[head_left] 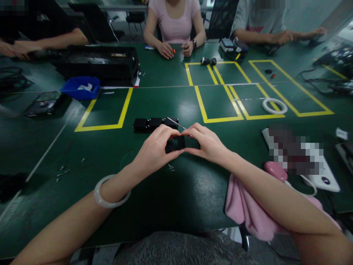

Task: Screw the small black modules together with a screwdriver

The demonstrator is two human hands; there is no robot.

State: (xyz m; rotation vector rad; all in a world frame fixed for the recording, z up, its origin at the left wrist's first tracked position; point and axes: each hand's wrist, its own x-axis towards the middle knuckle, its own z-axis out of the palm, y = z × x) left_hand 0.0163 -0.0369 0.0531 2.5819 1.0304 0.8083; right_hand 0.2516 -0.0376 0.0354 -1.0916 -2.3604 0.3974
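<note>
Between my two hands, over the green table, is a small black plastic frame (180, 142) with an opening in it. My left hand (157, 144) is closed round its left side, thumb below and fingers above. From the right, my right hand (206, 142) pinches the same part with thumb and fingertips. A thin metal rod (176, 123), like a screwdriver shaft, slants up and left from the right fingers; its handle is hidden. Just beyond my hands lies a row of black blocks (156, 123). A few small screws (171, 168) lie nearer to me, below the left thumb.
More screws (63, 172) are scattered at the left. A blue bin (81, 88) stands by a long black housing (110, 66). Yellow tape outlines (220, 120) mark the table. A tape roll (274, 106), a pink cloth (248, 209) and a white device (328, 176) are at right. Co-workers sit opposite.
</note>
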